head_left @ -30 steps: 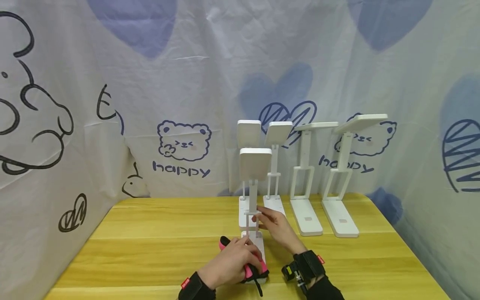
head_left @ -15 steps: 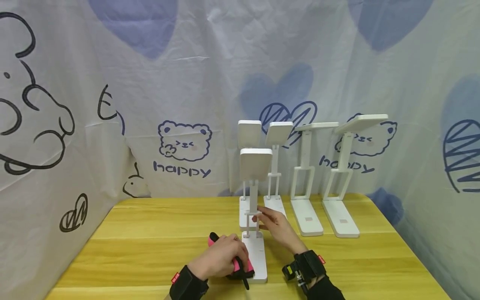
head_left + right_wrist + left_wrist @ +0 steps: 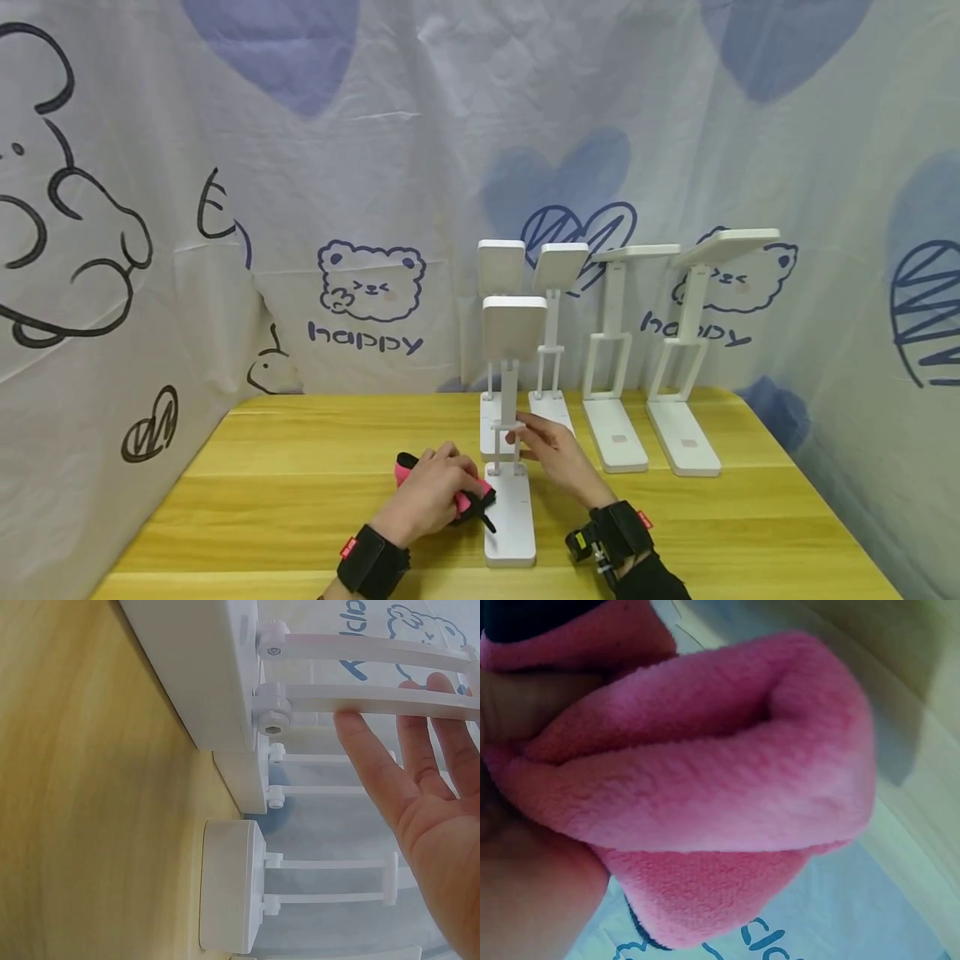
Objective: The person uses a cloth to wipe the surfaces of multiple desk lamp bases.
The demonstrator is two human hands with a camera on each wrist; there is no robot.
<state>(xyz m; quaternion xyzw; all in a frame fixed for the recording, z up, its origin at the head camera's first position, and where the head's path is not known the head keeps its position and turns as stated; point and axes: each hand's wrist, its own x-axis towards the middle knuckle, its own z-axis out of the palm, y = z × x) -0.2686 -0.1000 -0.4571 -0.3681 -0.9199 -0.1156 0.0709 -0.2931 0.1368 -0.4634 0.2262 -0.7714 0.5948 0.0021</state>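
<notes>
A white folding phone stand (image 3: 510,521) stands upright at the front middle of the table, its flat panel raised on a slim post. My right hand (image 3: 558,454) holds one of its thin legs, thumb in front and fingers behind, as the right wrist view shows. Left of the base, my left hand (image 3: 431,492) grips a bunched pink cloth (image 3: 727,780), fuzzy and edged in black, with a black strap. The cloth's edge reaches the side of the base in the head view. Part of the cloth is hidden under the left hand.
Several similar white stands line the back, including a left one (image 3: 501,267) partly hidden behind the front stand, and two at right, one mid-right (image 3: 617,437) and one far right (image 3: 684,437). A printed curtain (image 3: 367,167) hangs behind the wooden table (image 3: 300,467).
My left hand has slid the pink cloth left and away from me, off the front stand's base, which now shows whole. The right hand keeps its place on the leg.
</notes>
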